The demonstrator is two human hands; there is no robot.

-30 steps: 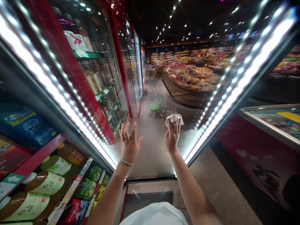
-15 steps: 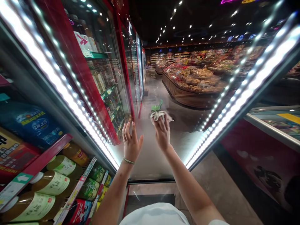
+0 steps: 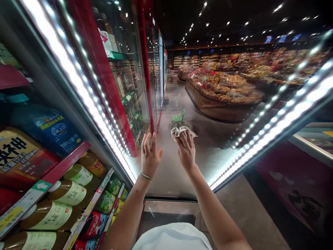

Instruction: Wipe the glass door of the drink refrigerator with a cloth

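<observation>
A glass door (image 3: 169, 173) framed by bright LED strips stands open in front of me. My left hand (image 3: 151, 156) is raised at the glass with its fingers spread and nothing in it; a thin green band circles its wrist. To its right, my right hand (image 3: 186, 149) presses a crumpled whitish cloth (image 3: 179, 130) against the glass, its fingers over the cloth. The cloth sticks out past the fingertips on both sides.
Shelves of bottles (image 3: 70, 192) and packets stand close on the left. Through the glass show a green chair (image 3: 178, 116), a wooden display island (image 3: 221, 104) and red-framed coolers (image 3: 145, 69). A low freezer (image 3: 307, 139) is at the right.
Both hands and the cloth appear slightly further right in the view. The shelves and door have shifted too, as the camera has turned a little. My right hand still holds the cloth.
</observation>
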